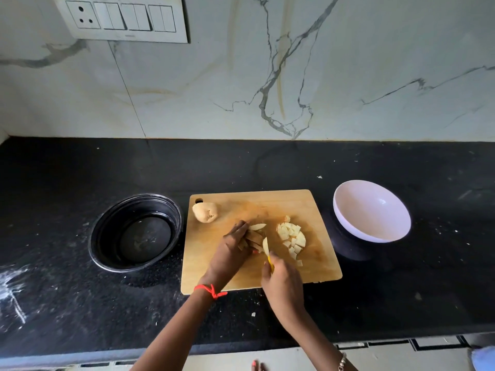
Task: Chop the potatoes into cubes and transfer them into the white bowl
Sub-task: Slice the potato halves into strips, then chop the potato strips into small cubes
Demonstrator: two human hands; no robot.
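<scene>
Observed on the wooden cutting board [241,277], which is lying on the black worktop [67,303]:

The left hand [233,247] is resting on the board's middle, fingers curled down over a bundle of potato strips [254,239] and holding them in place. The strips are lying directly beneath and just beyond the fingertips, touching them.

The right hand [281,282] is gripping a knife [271,263] by its yellow handle, fingers closed round it. The blade is pointing away from the person and is meeting the right edge of the strips, just beside the left hand. A pale slice appears to be clinging to the blade; the blade itself is hard to make out.

A heap of potato cubes [292,236] is lying to the right of the knife, apart from both hands, with one stray cube nearer the board's front edge. An uncut potato piece [205,212] is sitting at the board's far left corner, beside the hanging hole.

The white bowl [372,210] is standing on the worktop just off the board's right edge, holding no potato. A black bowl [136,231] is standing just off the left edge.

A red thread [211,290] is circling the left wrist.
</scene>
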